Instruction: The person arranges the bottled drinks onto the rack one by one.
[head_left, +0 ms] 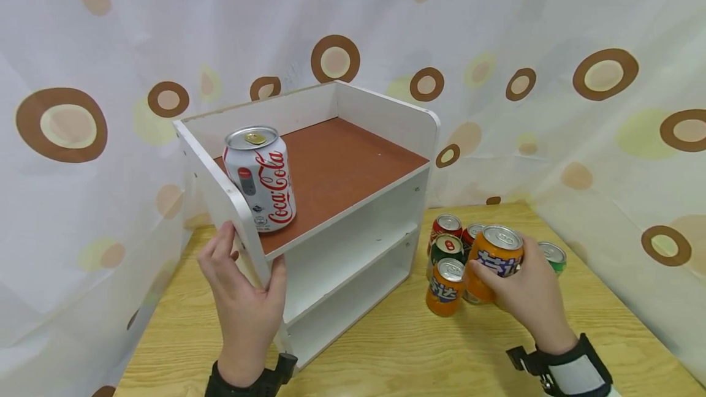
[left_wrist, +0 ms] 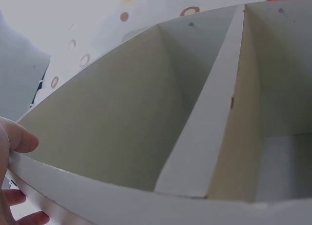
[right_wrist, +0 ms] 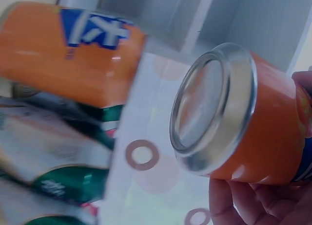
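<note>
My right hand [head_left: 532, 299] grips an orange soda can [head_left: 485, 274], held upright above the table beside a group of cans. In the right wrist view the can's silver bottom [right_wrist: 202, 108] faces the camera, with fingers [right_wrist: 248, 205] curled round its body. With thumb on one side and fingers on the other, my left hand [head_left: 242, 299] holds the front edge of the left side panel of a small white shelf [head_left: 347, 262]. The left wrist view shows the thumb [left_wrist: 24, 140] over that panel. A silver Coca-Cola can [head_left: 261, 185] stands on the shelf's brown top, against the left panel.
A second orange can [head_left: 444, 290] stands on the wooden table [head_left: 386, 336] right of the shelf. Behind it are a dark green can [head_left: 444, 256] and red cans [head_left: 445, 225]. A green can [head_left: 554, 256] shows behind my right hand. Patterned sheeting [head_left: 375, 17] hangs around the table.
</note>
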`<state>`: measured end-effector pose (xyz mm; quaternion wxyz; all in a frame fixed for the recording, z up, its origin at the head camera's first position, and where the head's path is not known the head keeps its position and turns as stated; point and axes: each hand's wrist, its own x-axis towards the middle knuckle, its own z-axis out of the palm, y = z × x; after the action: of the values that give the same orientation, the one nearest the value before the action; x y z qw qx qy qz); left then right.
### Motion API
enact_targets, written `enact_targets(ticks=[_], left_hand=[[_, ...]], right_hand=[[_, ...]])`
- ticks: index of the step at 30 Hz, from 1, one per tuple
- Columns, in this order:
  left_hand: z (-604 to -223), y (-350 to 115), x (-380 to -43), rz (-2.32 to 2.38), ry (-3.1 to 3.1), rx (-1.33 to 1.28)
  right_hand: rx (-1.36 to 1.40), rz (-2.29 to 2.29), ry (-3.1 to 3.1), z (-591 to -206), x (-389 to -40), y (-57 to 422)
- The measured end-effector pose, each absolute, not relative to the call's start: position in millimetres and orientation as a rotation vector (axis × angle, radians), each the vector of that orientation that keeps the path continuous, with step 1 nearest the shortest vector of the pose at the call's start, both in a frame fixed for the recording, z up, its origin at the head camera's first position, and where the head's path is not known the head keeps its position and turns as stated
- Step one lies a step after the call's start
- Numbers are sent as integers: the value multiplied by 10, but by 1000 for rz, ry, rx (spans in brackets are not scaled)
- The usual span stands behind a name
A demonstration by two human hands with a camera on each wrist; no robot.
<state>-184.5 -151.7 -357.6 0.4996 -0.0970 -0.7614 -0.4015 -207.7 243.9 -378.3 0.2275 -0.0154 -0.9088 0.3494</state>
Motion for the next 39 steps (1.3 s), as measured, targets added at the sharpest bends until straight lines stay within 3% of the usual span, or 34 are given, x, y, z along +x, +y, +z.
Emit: enact_targets(ticks=[39], left_hand=[[-3609, -1497, -1828, -987, -1867, -222]], right_hand=[[237, 1121, -2428, -2811, -2590, 1968]])
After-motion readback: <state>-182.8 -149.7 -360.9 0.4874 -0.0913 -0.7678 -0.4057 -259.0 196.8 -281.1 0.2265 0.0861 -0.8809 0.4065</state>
